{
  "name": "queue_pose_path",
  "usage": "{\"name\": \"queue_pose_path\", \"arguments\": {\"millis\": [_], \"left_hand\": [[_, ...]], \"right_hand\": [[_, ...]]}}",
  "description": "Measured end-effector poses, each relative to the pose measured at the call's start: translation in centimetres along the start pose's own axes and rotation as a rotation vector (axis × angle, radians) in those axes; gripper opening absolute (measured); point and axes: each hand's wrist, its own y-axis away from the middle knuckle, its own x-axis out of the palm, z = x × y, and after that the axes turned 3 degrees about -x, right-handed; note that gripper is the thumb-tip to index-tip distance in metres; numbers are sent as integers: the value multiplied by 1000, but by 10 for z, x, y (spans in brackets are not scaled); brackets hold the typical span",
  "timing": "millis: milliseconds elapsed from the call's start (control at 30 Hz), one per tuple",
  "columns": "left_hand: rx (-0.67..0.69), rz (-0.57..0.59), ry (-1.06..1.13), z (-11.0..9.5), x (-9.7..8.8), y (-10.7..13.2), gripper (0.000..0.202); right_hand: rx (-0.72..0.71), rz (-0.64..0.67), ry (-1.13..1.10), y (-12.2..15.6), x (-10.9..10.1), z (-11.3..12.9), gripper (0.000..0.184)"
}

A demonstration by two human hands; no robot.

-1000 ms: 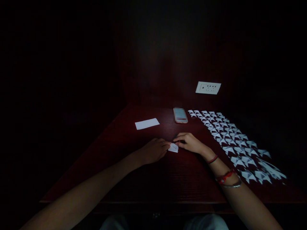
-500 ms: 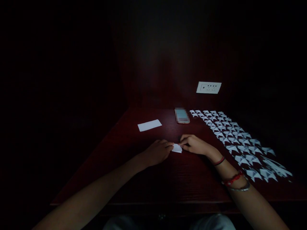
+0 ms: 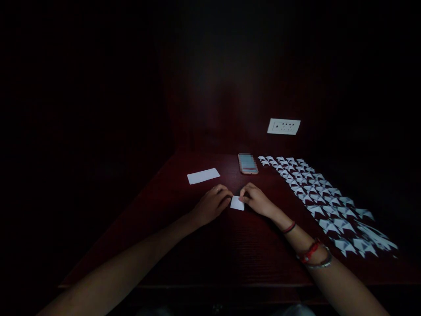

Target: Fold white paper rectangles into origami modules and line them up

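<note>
A small folded piece of white paper (image 3: pixel 237 202) lies on the dark red table (image 3: pixel 230 245) between my two hands. My left hand (image 3: pixel 210 205) has its fingers curled, and its fingertips pinch the paper's left edge. My right hand (image 3: pixel 256 200) pinches the paper's right edge with thumb and fingers closed. My right wrist carries red and dark bands and a metal bangle (image 3: pixel 312 254).
A flat white paper strip (image 3: pixel 203 176) lies to the far left. A phone (image 3: pixel 247 163) rests behind the hands. Several small folded white paper pieces (image 3: pixel 325 206) sit in rows along the right side. A white wall socket (image 3: pixel 283 127) is mounted behind. The surroundings are dark.
The small paper now looks flatter and squarer. Both hands sit a little further from me, still pinching its two sides.
</note>
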Motion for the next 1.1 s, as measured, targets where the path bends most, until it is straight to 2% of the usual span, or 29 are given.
{"name": "queue_pose_path", "arguments": {"millis": [67,167,400,633,733,833,1100], "left_hand": [[-84,-111,61,0,-1,-3,15],[-104,-192,110,-2,-3,-5,11],[-32,-197,124,-6,-7,-3,9],[-14,-199,114,-8,-7,-2,10],[-3,-200,120,-10,-7,-1,11],[-2,-209,108,-12,-9,-1,10],[-25,-300,128,-14,-13,-3,10]], "right_hand": [[-40,-69,-30,0,-3,10,4],[-110,-104,-60,1,-5,24,3],[-125,-141,2,3,-5,33,3],[-204,-126,-2,4,-5,38,6],[-196,-116,-7,4,-4,40,6],[-186,-97,-28,3,-6,39,5],[-268,-28,-70,2,-21,26,9]]}}
